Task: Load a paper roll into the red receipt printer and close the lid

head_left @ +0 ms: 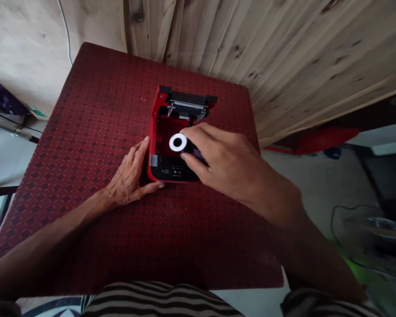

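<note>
A red and black label printer (pixel 174 169) stands on the patterned table with its lid (pixel 188 99) raised, showing the bay inside. My right hand (pixel 218 154) grips a small paper roll (pixel 172 141) by its side, over the front part of the bay. The roll's white end, with a dark hole in its core, faces me, and my fingers cover much of the rest. Along the printer's left side rests my left hand (pixel 127 174), fingers stretched out and the thumb at the front left corner.
The dark red table (pixel 95 110) carries the printer. A wooden plank wall (pixel 267 48) rises behind and to the right. A white cable (pixel 65 26) hangs at the back left. On the floor at right lies a dark cable (pixel 333 224) among blurred objects.
</note>
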Available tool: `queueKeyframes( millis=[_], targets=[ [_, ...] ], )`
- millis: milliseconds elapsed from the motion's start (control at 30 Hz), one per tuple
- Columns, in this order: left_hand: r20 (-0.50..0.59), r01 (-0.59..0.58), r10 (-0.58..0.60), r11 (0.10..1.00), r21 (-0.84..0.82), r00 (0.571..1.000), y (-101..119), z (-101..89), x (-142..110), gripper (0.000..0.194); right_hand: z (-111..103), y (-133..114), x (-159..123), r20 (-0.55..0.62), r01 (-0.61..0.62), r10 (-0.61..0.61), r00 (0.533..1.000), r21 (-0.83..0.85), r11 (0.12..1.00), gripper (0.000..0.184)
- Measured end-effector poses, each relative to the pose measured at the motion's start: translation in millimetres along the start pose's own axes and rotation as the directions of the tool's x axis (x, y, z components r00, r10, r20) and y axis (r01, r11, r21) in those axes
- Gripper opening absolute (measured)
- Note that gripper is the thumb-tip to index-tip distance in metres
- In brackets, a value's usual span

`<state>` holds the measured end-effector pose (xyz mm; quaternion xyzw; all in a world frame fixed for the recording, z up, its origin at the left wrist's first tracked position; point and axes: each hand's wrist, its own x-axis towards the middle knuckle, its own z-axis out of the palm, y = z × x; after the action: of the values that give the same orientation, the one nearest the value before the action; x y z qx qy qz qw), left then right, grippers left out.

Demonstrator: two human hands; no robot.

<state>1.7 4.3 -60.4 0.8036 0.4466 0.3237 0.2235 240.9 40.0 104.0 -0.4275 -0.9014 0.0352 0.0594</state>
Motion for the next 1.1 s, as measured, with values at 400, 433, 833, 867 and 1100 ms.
queueKeyframes(
  millis=[400, 433, 833, 867, 1100],
  targets=[
    [0.009, -0.007, 0.007, 1.0, -0.018, 1.0, 1.6, 2.2, -0.8, 0.116, 14.1, -11.4, 59.1, 0.452, 0.006, 0.127, 0.883, -0.28, 0.96, 0.031],
    [0.009, -0.007, 0.008, 1.0, -0.016, 1.0, 1.7, 1.9, -0.7, 0.116, 15.4, -10.8, 62.4, 0.473, 0.003, 0.131, 0.871, -0.272, 0.962, 0.03],
    [0.019, -0.008, 0.008, 1.0, 0.007, 1.0, 2.4, 0.4, 0.1, 0.117, 20.2, -7.0, 74.5, 0.504, -0.046, 0.126, 0.854, -0.169, 0.985, 0.025],
    [0.011, -0.01, 0.01, 1.0, 0.008, 1.0, 2.3, 0.7, 0.0, 0.117, 20.0, -5.3, 72.4, 0.481, -0.053, 0.124, 0.868, -0.158, 0.986, 0.023],
    [-0.008, -0.014, 0.014, 1.0, -0.002, 1.0, 1.5, 1.6, 0.2, 0.117, 15.7, 11.0, 45.2, 0.255, -0.025, 0.037, 0.966, -0.049, 0.998, 0.005]
  ],
)
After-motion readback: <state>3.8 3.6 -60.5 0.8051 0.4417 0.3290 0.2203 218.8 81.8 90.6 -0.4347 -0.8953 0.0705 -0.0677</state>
